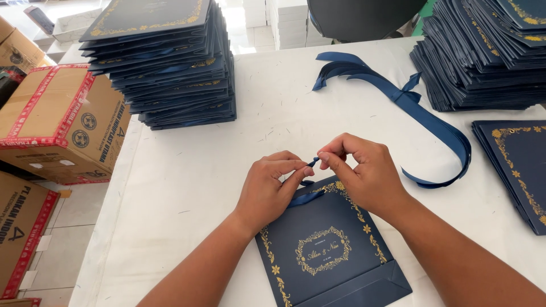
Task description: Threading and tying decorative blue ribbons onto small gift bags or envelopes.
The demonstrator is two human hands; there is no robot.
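Nearest, flat on the white table (187,187): a navy paper bag (330,250) with gold floral border, long axis running away from the body, its top edge just under both hands. Left hand (267,190) pinched narrow on a short blue ribbon end (311,163); right hand (364,173) pinched on the same end from the other side, fingertips nearly touching, both equally near. Beyond to the right, a loose bundle of blue ribbon (421,113). Farther still, tall stacks of matching bags (165,62) left and right; cardboard boxes (57,119) beside the table.
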